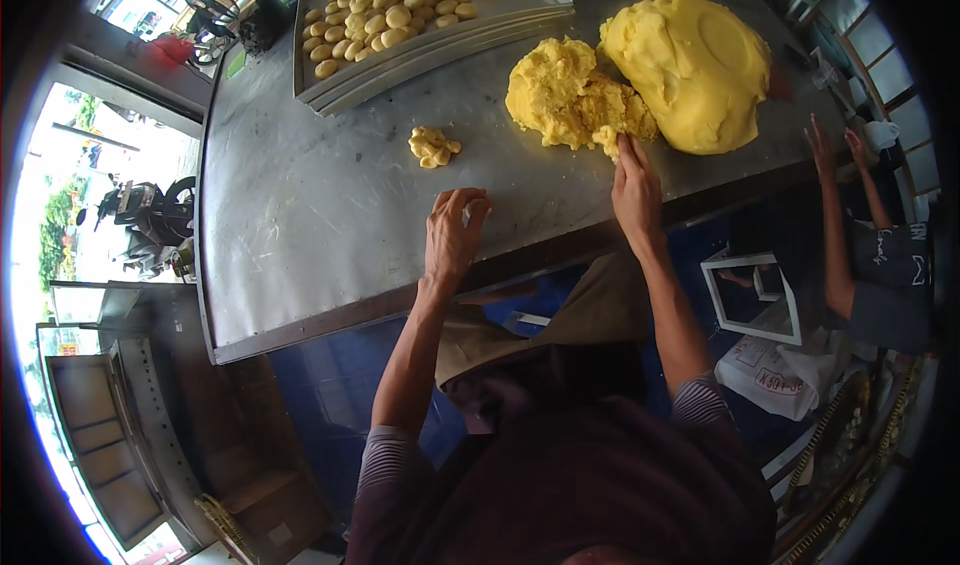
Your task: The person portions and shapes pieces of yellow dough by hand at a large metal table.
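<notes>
A small cluster of pale, glossy dough pieces [433, 148], pressed together into a knobbly clump, sits by itself on the left part of the table. Just below and to its right is the left hand [458, 230], its fingers bent and the thumb near them; whether the fingertips meet or hold anything, I cannot tell. Farther right lies a crumbly yellow dough mound [553, 93], rough and broken along its near edge. There the right hand [638, 187] pinches a ragged yellow dough bit [607, 142] between thumb and fingers. Beside the mound, on the right, rests a much larger dough mass [690, 75], smooth and softly folded.

Toward the far edge, a shallow metal tray [450, 48] holds many rounded, pale dough balls [397, 15], crowded at its left and middle.

The steel tabletop [300, 210] is grey and scuffed. Left of it, a motorcycle [155, 210] stands in daylight outside. Below the table is blue flooring [325, 395]; to the right are a white sack [780, 373] and a co-worker's raised forearm [832, 215].
</notes>
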`<action>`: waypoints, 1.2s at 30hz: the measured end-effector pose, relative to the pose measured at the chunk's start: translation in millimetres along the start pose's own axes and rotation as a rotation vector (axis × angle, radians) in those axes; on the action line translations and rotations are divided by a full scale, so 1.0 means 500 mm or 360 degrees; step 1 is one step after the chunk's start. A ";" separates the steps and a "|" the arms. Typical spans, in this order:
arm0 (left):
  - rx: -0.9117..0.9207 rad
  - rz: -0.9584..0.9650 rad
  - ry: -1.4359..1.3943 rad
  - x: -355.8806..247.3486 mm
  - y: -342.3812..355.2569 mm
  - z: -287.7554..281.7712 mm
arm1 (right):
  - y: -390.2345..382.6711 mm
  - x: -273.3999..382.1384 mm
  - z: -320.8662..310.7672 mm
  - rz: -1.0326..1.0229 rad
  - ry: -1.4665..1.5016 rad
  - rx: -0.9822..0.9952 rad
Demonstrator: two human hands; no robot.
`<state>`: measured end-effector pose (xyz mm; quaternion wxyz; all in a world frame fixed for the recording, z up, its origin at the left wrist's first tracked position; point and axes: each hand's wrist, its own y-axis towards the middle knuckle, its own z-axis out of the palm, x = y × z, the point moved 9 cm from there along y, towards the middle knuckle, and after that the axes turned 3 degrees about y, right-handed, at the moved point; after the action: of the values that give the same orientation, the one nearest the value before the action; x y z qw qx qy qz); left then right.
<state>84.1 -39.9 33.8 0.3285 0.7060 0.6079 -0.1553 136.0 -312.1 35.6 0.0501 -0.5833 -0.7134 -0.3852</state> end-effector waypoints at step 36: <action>-0.0008 0.0409 0.0497 0.084 0.182 -0.087 | -0.017 -0.002 0.021 0.0046 0.0111 0.0000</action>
<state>172.4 16.1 64.7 0.2489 0.7925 0.5567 0.0009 133.1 -306.7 23.5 0.0804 -0.5796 -0.7029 -0.4044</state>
